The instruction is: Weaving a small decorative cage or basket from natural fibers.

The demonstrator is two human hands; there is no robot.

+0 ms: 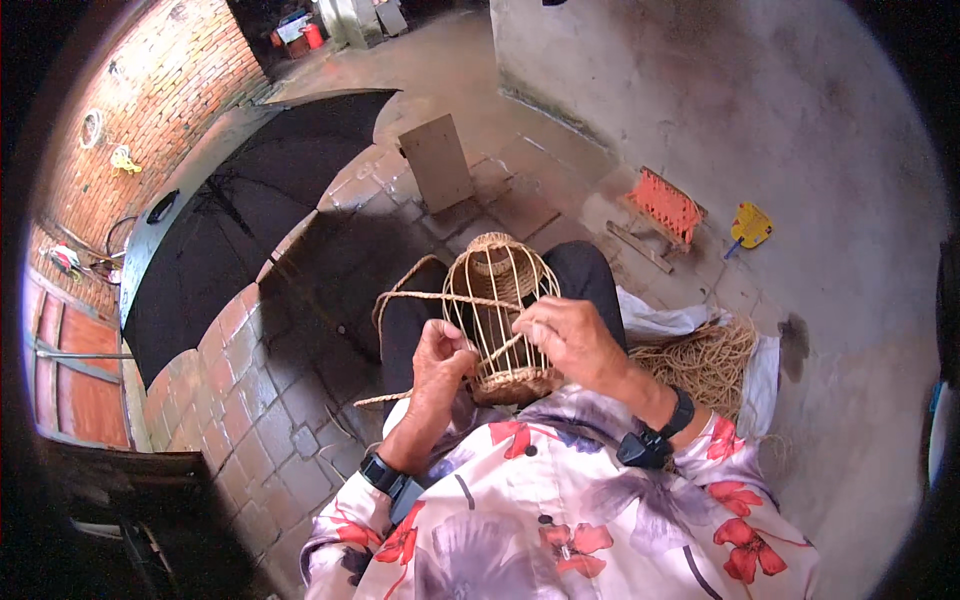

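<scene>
A wicker basket frame [503, 283] lies between my knees, with pale upright ribs, a woven narrow end pointing away and a woven band at the near end. A braided straw cord [430, 296] crosses the ribs and loops off to the left. My left hand [440, 362] is closed at the basket's lower left, fingertips pinched on the cord beside the ribs. Over the right side, my right hand [580, 342] is closed too, its thumb and forefinger pinching the cord against the ribs. The fingers partly hide the cord there.
A heap of straw cord [700, 365] rests on a white sack [765, 380] to my right. Farther off are an orange-topped stool [667, 207], a yellow fly swatter [750, 225] and an upright board [437, 163]. A black open umbrella [250, 200] stands on the left.
</scene>
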